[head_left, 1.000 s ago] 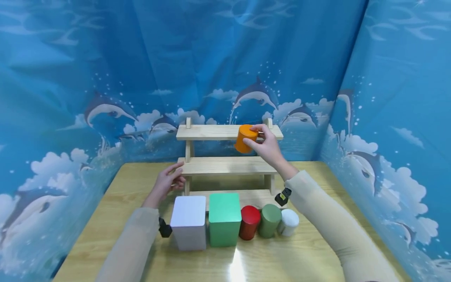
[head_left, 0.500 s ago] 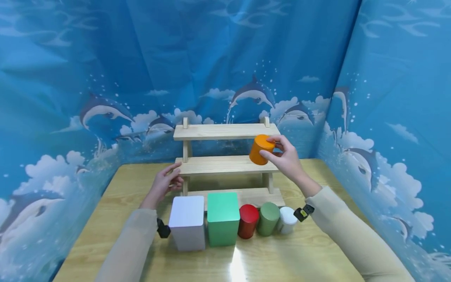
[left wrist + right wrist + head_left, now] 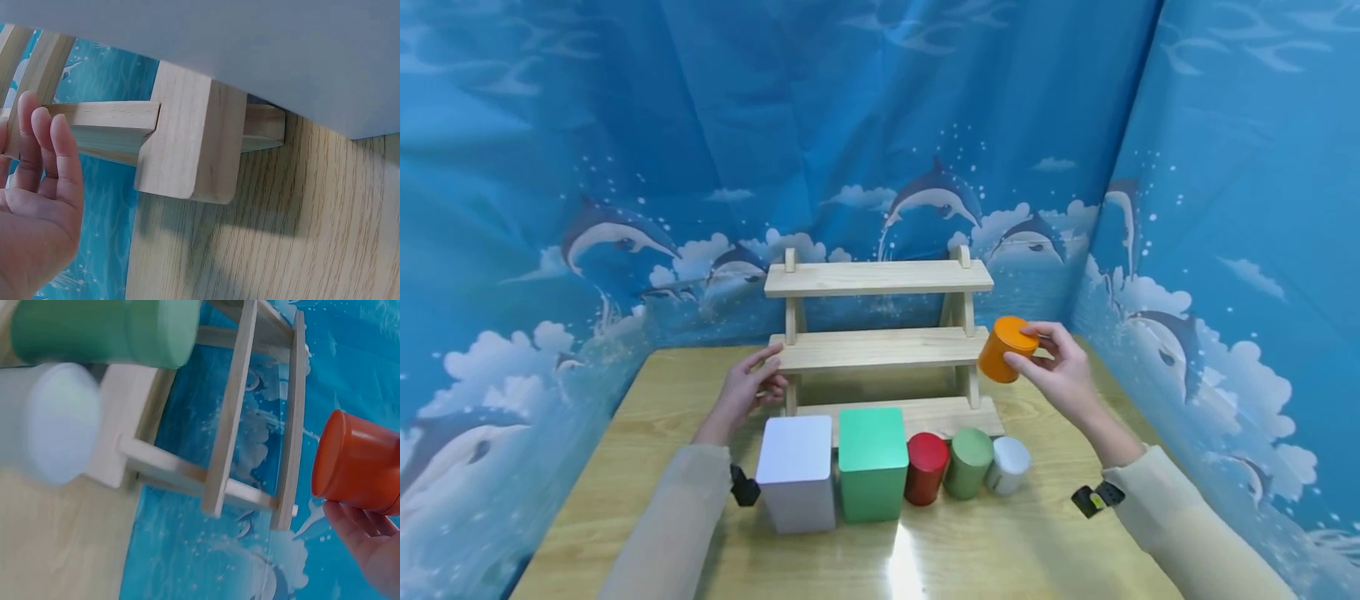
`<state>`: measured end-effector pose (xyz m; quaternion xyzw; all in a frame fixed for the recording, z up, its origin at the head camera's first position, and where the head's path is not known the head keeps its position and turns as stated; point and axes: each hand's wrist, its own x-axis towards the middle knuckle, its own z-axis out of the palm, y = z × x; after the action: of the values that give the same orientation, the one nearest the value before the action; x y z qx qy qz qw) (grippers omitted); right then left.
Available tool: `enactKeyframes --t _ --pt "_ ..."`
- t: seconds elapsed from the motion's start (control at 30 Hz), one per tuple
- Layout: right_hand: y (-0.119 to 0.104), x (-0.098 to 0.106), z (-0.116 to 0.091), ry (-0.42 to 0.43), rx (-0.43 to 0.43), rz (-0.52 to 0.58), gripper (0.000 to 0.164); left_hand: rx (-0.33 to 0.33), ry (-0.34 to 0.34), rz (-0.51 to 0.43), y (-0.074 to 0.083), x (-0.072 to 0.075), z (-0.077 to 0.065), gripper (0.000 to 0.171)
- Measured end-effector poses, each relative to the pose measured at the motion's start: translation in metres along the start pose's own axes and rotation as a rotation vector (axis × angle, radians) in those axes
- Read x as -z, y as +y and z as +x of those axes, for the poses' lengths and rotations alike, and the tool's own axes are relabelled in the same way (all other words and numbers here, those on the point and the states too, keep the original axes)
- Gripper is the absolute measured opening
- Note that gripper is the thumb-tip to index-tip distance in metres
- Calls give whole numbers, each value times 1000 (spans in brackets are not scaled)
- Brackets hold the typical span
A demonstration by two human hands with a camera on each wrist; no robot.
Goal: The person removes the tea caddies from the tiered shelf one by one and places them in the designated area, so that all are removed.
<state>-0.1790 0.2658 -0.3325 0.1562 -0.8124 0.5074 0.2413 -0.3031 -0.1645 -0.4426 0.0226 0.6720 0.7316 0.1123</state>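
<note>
An orange cylindrical can point(image 3: 1007, 350) is held in the air by my right hand point(image 3: 1060, 375), thumb and fingers pinching its side. It tilts slightly, apart from the stand's right side; the right wrist view shows the can point(image 3: 359, 462) too. My left hand point(image 3: 748, 387) holds the left end of the middle board of a three-tier wooden shelf stand point(image 3: 880, 350). In the left wrist view, the left hand's point(image 3: 44, 194) lower fingers are loosely bent beside the board, and its thumb is mostly cut off.
Before the stand are a white box point(image 3: 796, 475), a green box point(image 3: 872, 467), a red can point(image 3: 927, 471), a dark green can point(image 3: 968, 465) and a white can point(image 3: 1008, 467). They stand on a wooden table point(image 3: 1000, 558). A blue dolphin-print curtain point(image 3: 850, 125) surrounds it.
My right hand has carried the orange can from before the top shelf, rightward and down, to beyond the stand's right side. My left hand has stayed at the middle board's end.
</note>
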Motion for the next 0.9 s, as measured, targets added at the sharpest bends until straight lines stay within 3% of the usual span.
enactKeyframes --t 0.33,0.6,0.9 --pt "40 25 -31 47 -66 -52 35 0 41 19 -11 7 8 51" --pt "66 41 -63 88 -174 -139 37 -2 30 26 -15 8 8 52" --pt "75 46 -86 112 -246 -170 37 13 12 4 -5 0 3 52"
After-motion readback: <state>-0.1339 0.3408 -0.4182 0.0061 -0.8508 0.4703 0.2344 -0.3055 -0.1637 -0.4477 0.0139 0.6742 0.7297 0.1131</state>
